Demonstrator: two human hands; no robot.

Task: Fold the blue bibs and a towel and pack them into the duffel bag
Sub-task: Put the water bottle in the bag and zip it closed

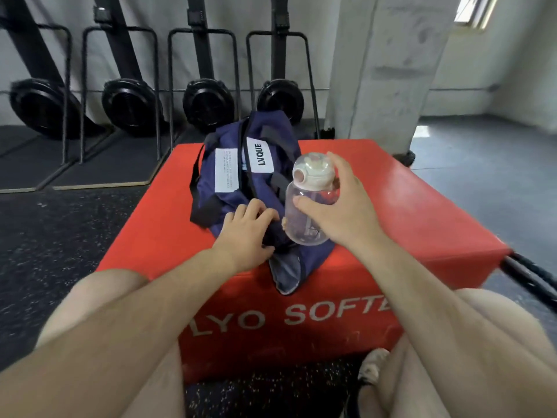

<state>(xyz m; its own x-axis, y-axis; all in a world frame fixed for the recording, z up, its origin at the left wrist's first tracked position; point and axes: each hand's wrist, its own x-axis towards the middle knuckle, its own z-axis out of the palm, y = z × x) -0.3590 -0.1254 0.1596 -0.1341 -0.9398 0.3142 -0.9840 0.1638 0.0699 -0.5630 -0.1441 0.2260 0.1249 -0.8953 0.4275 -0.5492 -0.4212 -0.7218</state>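
Observation:
A navy duffel bag (232,203) with white labels and black straps lies on the red soft box (391,212). My left hand (245,233) grips the near edge of the bag's opening, fingers curled into the fabric. My right hand (337,203) holds a clear plastic water bottle (304,206) with a pale lid, just above the bag's near end. A sliver of light blue cloth (244,167) shows in the bag's opening. No bibs or towel lie outside the bag.
Several black rowing machines (208,101) stand upright along the back wall behind the box. A concrete pillar (388,70) rises at the back right. Dark rubber floor (60,236) surrounds the box. My knees and a shoe (372,368) are at the bottom.

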